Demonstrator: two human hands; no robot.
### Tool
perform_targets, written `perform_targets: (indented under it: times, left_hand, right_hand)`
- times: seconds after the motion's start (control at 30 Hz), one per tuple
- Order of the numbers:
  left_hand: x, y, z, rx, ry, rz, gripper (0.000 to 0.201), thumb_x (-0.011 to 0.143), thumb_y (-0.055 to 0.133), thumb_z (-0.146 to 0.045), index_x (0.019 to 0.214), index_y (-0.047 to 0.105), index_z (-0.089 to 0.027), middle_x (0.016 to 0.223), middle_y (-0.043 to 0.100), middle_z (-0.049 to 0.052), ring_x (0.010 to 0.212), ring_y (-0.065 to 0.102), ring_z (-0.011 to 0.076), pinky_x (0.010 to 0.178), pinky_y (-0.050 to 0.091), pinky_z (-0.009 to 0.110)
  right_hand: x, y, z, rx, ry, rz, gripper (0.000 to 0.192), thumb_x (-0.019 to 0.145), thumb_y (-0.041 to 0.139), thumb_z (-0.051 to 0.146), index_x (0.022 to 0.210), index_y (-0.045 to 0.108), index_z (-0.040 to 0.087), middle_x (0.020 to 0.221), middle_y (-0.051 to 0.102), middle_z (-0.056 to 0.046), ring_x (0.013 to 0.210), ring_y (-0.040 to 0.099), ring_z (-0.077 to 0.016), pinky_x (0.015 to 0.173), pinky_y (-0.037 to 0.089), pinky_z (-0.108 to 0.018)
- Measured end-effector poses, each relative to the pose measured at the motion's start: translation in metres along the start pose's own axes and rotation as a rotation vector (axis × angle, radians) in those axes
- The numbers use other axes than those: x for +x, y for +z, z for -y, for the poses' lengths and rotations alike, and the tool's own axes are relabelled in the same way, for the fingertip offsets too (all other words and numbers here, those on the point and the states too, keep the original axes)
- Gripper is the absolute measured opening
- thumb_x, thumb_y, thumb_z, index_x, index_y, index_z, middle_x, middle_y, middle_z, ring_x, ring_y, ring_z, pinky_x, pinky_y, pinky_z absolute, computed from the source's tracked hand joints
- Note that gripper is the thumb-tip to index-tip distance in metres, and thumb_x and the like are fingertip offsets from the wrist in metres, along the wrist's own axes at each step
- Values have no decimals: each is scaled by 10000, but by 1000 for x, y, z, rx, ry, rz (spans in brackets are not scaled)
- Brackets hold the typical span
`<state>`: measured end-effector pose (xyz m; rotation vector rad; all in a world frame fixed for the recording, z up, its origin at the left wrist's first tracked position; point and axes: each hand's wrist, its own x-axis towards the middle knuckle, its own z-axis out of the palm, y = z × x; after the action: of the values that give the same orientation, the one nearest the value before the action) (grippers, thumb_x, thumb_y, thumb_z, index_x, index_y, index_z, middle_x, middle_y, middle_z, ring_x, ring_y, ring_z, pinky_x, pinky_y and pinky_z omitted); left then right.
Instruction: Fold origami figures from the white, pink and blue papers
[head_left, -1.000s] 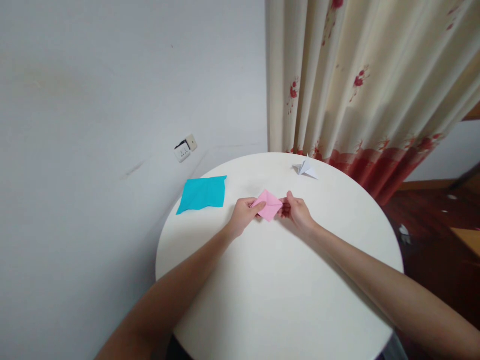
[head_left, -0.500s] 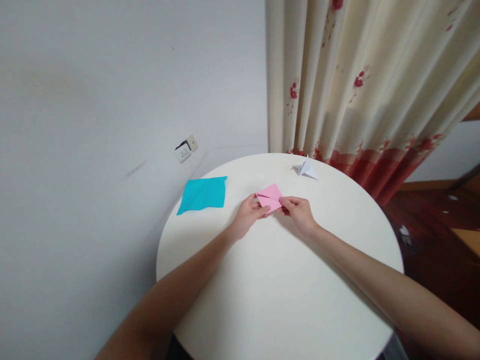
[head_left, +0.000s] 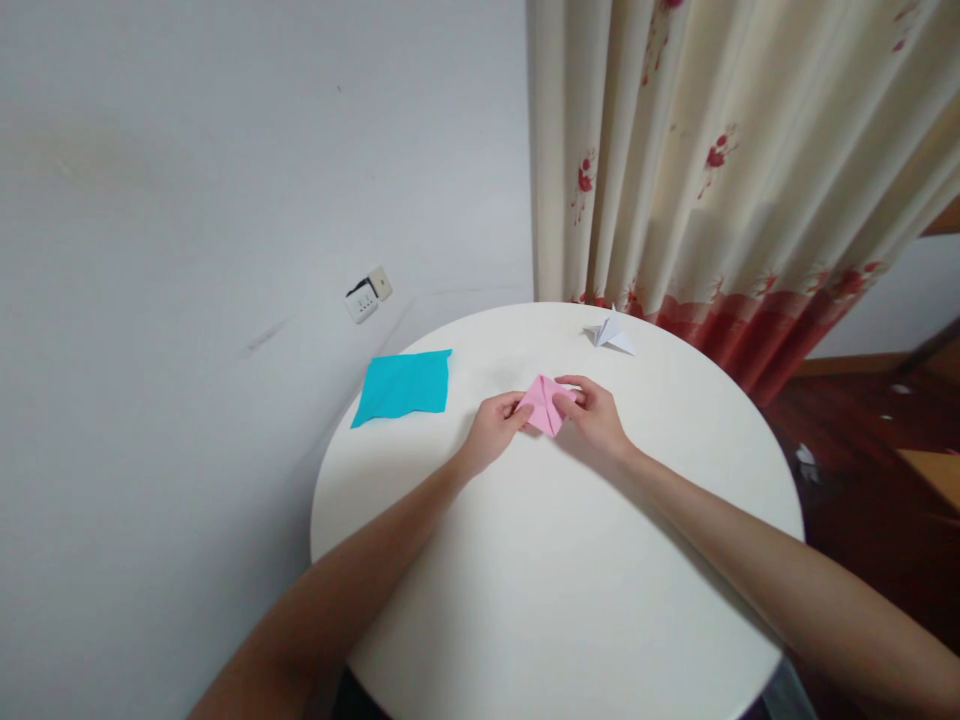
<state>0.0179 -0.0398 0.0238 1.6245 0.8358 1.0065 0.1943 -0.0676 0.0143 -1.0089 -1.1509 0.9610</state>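
Note:
A small folded piece of pink paper (head_left: 545, 408) is held between my two hands just over the table. It is diamond-shaped, with a crease running down its middle. My left hand (head_left: 495, 428) pinches its left corner, thumb on top. On the opposite corner my right hand (head_left: 596, 412) has its thumb on the upper face and fingers curled behind. Beyond my right hand stands a white folded-paper crane (head_left: 613, 334). A sheet of turquoise paper (head_left: 405, 385), slightly crumpled, lies to the left of my left hand.
The round white table (head_left: 555, 570) stands near a pale wall with a power socket (head_left: 362, 303). A cream curtain (head_left: 690, 170) with red flowers hangs behind its far right edge. White scraps (head_left: 807, 462) lie on the dark floor at the right.
The pink paper has been turned, so its crease now runs up and down instead of sideways. My right fingers have shifted behind its right corner. The view has moved very slightly.

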Motion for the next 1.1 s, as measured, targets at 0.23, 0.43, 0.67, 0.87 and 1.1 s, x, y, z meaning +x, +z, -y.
perform_targets:
  times: [0.23,0.43,0.67,0.87,1.1]
  left_hand:
    - [0,-2,-3,-7,36,-77,390,830,676,-450,1040,730,-125,839,706,67,681,614,146,598,479,231]
    - [2,-4,0,-31,66,-159,416,814,704,-441,1074,727,-117,912,729,86,748,649,171,647,522,260]
    - [0,-3,-4,-62,122,-87,315,787,742,-381,980,755,-132,924,718,83,772,655,169,706,539,277]
    - [0,-5,-5,4,259,-103,151,783,728,-250,900,777,-168,948,699,82,906,658,187,799,523,286]
    - [2,-5,1,-39,228,-126,258,794,720,-279,1025,715,-163,975,709,83,909,665,190,820,513,297]
  right_hand:
    - [1,-4,-1,-6,-99,58,293,784,692,409,938,622,169,548,524,59,497,435,-98,491,342,-232]
    - [-1,-4,2,-43,-154,98,345,792,704,410,1034,617,181,691,609,16,550,507,-114,503,432,-241]
    - [-1,-8,-3,-88,-225,74,302,839,674,387,1062,638,186,791,648,-17,573,539,-117,511,456,-245]
    - [-1,-9,-3,-150,-302,82,148,868,643,329,896,687,190,836,697,-49,727,638,-171,678,521,-306]
    - [-2,-8,-1,-146,-279,70,199,840,670,378,911,671,192,838,704,-52,762,653,-184,704,527,-315]
